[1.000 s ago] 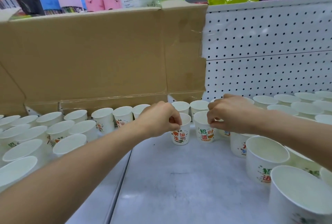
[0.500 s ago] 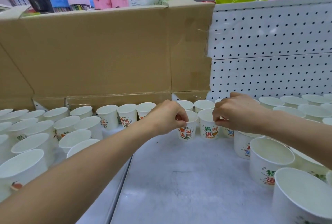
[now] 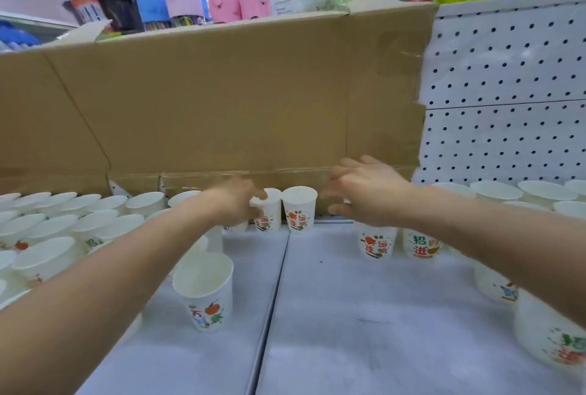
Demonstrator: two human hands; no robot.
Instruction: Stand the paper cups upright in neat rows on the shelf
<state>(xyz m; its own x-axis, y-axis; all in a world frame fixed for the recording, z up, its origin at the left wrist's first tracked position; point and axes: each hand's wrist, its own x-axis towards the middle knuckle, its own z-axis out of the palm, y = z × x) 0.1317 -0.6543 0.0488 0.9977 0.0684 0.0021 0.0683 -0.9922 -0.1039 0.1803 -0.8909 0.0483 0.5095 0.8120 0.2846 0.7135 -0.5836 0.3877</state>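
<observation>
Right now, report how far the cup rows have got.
Done: the left rows and the right back row stand upright. In hand: the left hand pinches the rim of a back cup beside the neighbour cup; the right hand is open, holding nothing. Left: the middle of the shelf is unfilled, and a lone front cup stands out of line.

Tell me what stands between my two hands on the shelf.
Head view: two upright paper cups side by side. The left hand holds the first cup by its rim; the second cup stands free, apart from the right hand.
</observation>
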